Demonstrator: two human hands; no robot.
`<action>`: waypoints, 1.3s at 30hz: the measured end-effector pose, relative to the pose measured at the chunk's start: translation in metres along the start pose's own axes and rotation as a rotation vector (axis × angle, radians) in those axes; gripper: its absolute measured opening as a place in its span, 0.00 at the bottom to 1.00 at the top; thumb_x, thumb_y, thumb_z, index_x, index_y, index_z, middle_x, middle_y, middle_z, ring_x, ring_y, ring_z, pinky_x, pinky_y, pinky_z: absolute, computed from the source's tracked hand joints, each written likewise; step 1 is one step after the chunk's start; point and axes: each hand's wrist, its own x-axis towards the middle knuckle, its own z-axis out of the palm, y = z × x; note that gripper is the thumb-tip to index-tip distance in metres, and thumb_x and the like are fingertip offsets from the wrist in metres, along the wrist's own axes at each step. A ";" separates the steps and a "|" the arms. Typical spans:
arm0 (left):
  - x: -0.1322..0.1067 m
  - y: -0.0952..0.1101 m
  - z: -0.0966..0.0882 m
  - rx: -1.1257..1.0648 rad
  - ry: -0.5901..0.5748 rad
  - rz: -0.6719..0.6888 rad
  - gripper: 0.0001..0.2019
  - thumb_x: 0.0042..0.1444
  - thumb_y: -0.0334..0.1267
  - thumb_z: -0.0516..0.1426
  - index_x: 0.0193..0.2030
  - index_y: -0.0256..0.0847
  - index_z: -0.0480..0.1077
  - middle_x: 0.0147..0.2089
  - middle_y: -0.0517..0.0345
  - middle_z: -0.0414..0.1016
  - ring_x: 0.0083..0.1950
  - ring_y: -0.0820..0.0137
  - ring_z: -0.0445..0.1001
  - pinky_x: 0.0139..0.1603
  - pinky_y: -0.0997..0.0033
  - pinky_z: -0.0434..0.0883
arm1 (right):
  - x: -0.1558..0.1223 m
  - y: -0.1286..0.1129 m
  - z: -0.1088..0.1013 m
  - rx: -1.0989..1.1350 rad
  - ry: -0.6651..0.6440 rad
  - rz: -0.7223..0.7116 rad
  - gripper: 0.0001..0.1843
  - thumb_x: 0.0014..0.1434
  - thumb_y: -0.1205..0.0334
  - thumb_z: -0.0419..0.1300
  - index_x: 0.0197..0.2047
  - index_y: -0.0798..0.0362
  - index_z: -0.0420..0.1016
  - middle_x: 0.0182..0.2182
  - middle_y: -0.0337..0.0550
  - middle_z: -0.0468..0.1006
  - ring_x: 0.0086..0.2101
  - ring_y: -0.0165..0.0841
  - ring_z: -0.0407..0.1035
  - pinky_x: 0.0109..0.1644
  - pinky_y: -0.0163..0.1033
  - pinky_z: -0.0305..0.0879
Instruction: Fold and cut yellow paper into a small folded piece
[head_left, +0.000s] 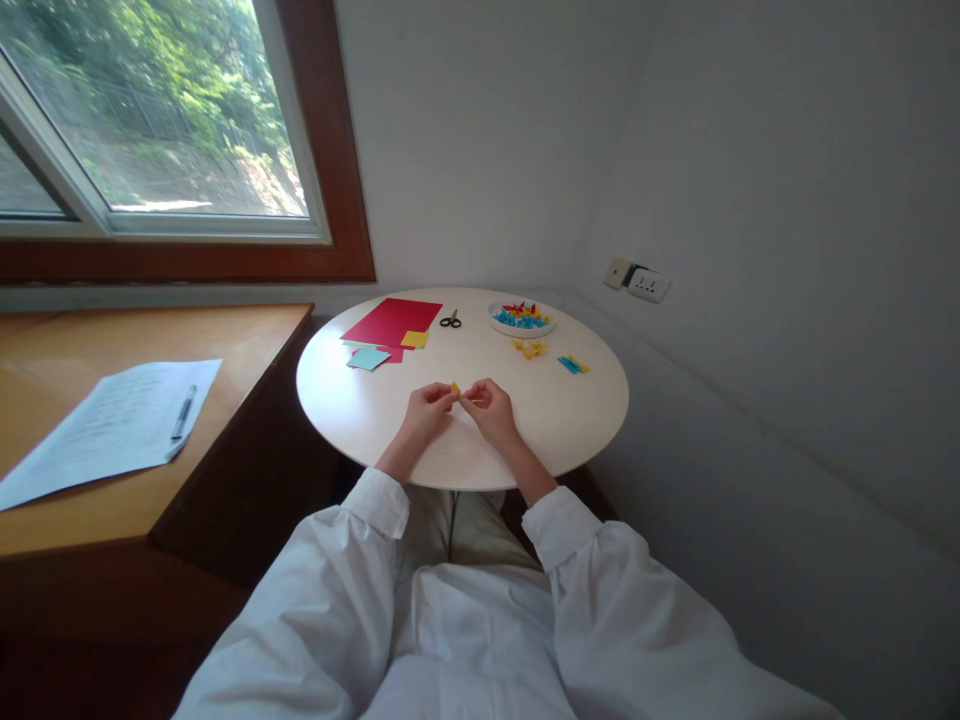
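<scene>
A small yellow paper piece (455, 388) is pinched between my two hands over the near part of the round white table (600, 400). My left hand (427, 408) grips it from the left with its fingers closed. My right hand (489, 404) grips it from the right, fingers curled. Both wrists rest on the table top. White sleeves cover my forearms below.
Farther back lie a large red sheet (393, 320), small blue (367, 358) and yellow (414, 339) squares, black scissors (450, 319), a white dish (541, 327) of folded coloured pieces, and loose folded pieces (531, 348) (573, 364). A wooden desk (247, 340) at left holds a printed sheet (112, 420) and pen (183, 411).
</scene>
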 end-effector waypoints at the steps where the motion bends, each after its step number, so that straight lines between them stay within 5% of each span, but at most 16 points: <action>1: 0.000 0.000 0.000 -0.002 0.001 0.005 0.09 0.38 0.40 0.62 0.25 0.36 0.73 0.26 0.57 0.72 0.29 0.73 0.67 0.31 0.73 0.62 | 0.000 0.000 0.000 -0.010 -0.002 0.003 0.12 0.43 0.58 0.62 0.26 0.52 0.62 0.24 0.35 0.69 0.26 0.28 0.67 0.31 0.34 0.66; 9: 0.001 -0.001 0.000 -0.035 -0.013 0.040 0.08 0.37 0.39 0.63 0.23 0.36 0.73 0.26 0.57 0.73 0.29 0.72 0.68 0.33 0.72 0.63 | 0.003 0.005 0.000 -0.048 -0.059 0.035 0.12 0.43 0.57 0.62 0.30 0.53 0.66 0.29 0.39 0.72 0.30 0.30 0.68 0.35 0.36 0.66; 22: -0.001 0.001 0.001 -0.088 -0.020 0.026 0.08 0.37 0.38 0.63 0.23 0.35 0.72 0.24 0.59 0.71 0.26 0.74 0.66 0.30 0.73 0.62 | 0.002 0.010 -0.001 -0.106 -0.247 0.031 0.10 0.47 0.57 0.59 0.23 0.55 0.74 0.22 0.39 0.75 0.25 0.30 0.67 0.32 0.36 0.62; 39: -0.005 0.001 0.000 -0.170 -0.078 -0.047 0.12 0.38 0.42 0.64 0.22 0.35 0.71 0.23 0.57 0.70 0.25 0.74 0.67 0.28 0.73 0.64 | 0.000 0.009 -0.002 -0.102 -0.262 0.009 0.14 0.45 0.52 0.61 0.21 0.54 0.71 0.20 0.36 0.72 0.24 0.29 0.64 0.29 0.35 0.61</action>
